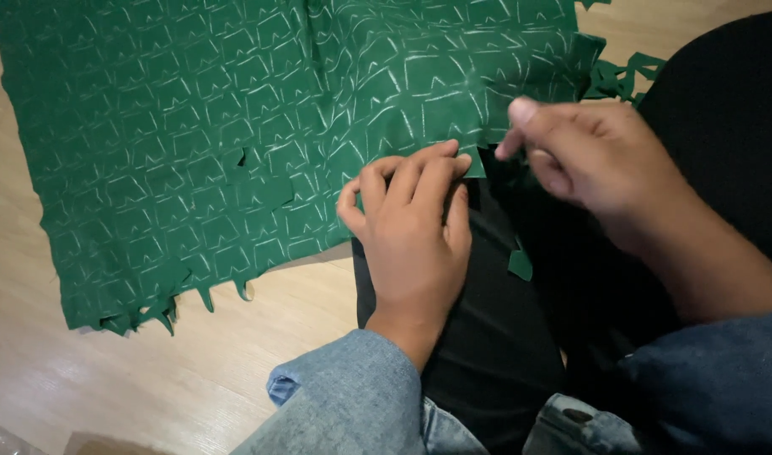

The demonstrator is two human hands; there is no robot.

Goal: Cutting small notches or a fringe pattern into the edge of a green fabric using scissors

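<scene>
Your left hand (411,227) lies flat with fingers curled, pressing the near edge of the green felt sheet (234,143). Your right hand (584,160), just right of that edge, is loosely open; I cannot tell whether it pinches anything. The sheet is chalked all over with small outlines, and most remain uncut. Only its near edge looks worked: ragged notches, dangling strips, and one loose scrap (520,264) on your dark lap. Judging by that, most cutting is left. Below and left of the sheet, wooden floor (150,379) offers room.
</scene>
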